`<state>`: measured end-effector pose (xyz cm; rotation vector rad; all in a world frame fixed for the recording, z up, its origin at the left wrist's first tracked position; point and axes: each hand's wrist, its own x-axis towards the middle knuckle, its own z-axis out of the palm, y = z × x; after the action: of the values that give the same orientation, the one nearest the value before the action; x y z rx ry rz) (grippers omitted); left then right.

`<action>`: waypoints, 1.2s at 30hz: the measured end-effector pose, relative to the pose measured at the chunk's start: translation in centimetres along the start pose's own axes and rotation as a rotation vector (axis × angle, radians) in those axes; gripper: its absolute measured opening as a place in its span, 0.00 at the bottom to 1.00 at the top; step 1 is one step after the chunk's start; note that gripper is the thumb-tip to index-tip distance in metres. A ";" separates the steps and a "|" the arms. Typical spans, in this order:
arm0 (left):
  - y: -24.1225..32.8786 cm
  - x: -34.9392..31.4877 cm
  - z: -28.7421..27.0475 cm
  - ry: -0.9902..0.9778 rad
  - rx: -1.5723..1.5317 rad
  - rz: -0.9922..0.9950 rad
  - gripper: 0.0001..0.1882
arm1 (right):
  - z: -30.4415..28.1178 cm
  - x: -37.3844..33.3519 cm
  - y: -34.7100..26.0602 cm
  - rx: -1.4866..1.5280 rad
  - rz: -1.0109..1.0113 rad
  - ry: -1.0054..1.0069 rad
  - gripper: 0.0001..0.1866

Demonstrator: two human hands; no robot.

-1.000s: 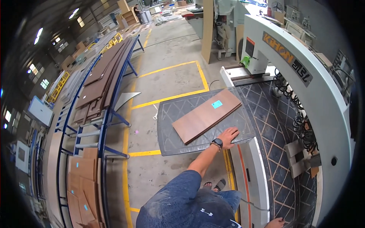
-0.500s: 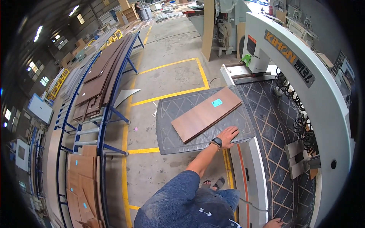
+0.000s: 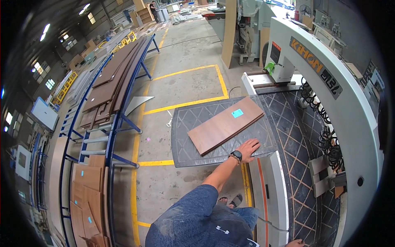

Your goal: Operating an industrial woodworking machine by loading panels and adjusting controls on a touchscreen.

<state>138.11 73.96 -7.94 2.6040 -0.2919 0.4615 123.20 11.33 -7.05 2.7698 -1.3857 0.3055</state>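
Brown board lies flat on the dark grey table with the criss-cross lines, in the middle of the frame. It has a small blue sticker near its far end. It sits at a slant and is not lined up with the table's edges.

Just below the board, the left hand rests flat on the table with its fingers spread. It touches the near long edge of the board, or is just beside it, and it grips nothing. A black watch is on that wrist. Only the tip of the right hand shows at the bottom edge of the frame, so I cannot tell if it is open or closed. It is well apart from the left hand.

My guess is that the board is set down on the table but not yet pushed straight or slid toward the big white machine at the upper right, so that part is left.

The table joins a wider patterned machine bed on the right. The concrete floor has yellow lines. On the left, a long blue rack holds many more brown boards. The room is a big workshop with windows far at the left.
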 end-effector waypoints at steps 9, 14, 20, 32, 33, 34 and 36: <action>-0.6 0.1 -0.1 -0.051 -0.028 0.027 0.41 | 5.8 2.4 2.2 -0.017 -0.046 0.288 0.21; -0.5 0.4 -0.2 -0.066 -0.016 -0.025 0.41 | 5.7 2.1 2.2 0.033 -0.038 0.226 0.20; 0.0 0.4 -0.2 -0.070 -0.013 -0.026 0.40 | 4.9 1.6 2.1 -0.007 -0.028 0.222 0.19; -0.3 0.2 -0.1 -0.063 0.001 -0.036 0.41 | 5.8 2.4 2.4 -0.006 -0.046 0.205 0.21; -0.4 0.2 0.0 -0.066 0.005 -0.021 0.41 | 5.9 2.5 2.5 0.027 -0.057 0.216 0.21; -0.5 0.1 0.1 -0.058 0.014 -0.038 0.41 | 5.9 2.5 2.4 0.034 -0.076 0.212 0.21; -0.3 0.0 -0.1 -0.033 0.018 -0.004 0.41 | 6.0 2.5 2.4 0.017 -0.032 0.218 0.22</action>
<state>138.16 74.26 -7.99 2.6314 -0.2950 0.4228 123.72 7.25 -12.60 2.6718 -1.2907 0.5992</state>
